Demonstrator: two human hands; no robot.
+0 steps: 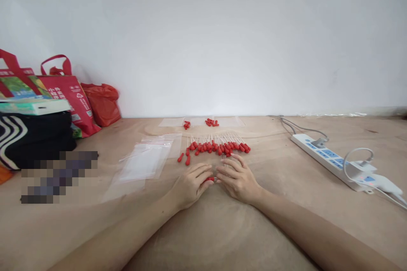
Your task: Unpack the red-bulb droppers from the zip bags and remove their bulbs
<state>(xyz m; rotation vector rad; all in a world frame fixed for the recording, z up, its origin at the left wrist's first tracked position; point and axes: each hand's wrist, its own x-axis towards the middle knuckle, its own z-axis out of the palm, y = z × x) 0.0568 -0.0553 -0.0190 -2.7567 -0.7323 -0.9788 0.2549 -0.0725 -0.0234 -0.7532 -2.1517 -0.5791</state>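
My left hand (pixel 193 184) is closed, its thumb and fingers pinching the red rubber bulb of a dropper (pixel 209 179). The thin, pale stem runs from that bulb toward my right hand (pixel 240 179), whose curled fingers close round the stem's end. Just past my right fingertips, a small clear piece shows, too unclear to name. In front of both hands lies a row of several droppers (pixel 219 146), red bulbs toward me and slim clear stems pointing at the wall. A few of them lie apart at the row's left end.
Clear zip bags (pixel 146 159) lie left of the row. Farther back, flat bags hold more red bulbs (pixel 212 122). A white power strip (pixel 330 159) with plugs and cables sits at right. Red shopping bags (pixel 71 97) and a black striped bag (pixel 38 139) stand at left.
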